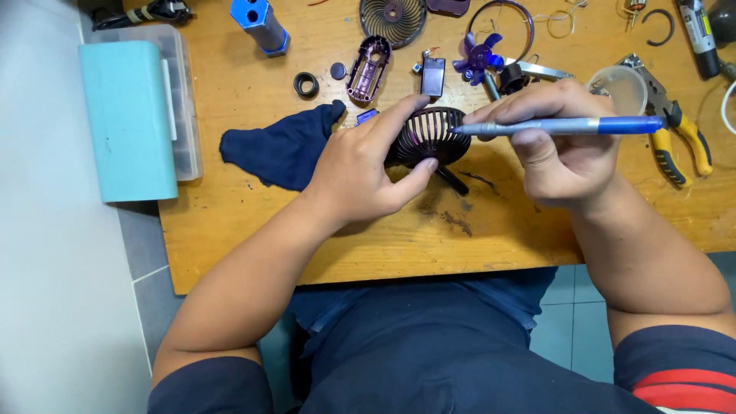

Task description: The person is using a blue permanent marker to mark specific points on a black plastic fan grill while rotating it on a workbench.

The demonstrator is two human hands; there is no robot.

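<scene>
Holding a dark round fan grille (429, 136) above the wooden table (230, 222), the left hand (360, 172) grasps it with the index finger on top and the thumb below. The right hand (560, 138) is clenched around a blue screwdriver (567, 126), whose tip touches the grille's edge. A dark blue cloth (284, 149) lies just beside the left hand, and yellow-handled pliers (678, 138) lie near the right hand.

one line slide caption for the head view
Left hand steadies a dark fan grille while the right hand points a blue screwdriver at it.
</scene>
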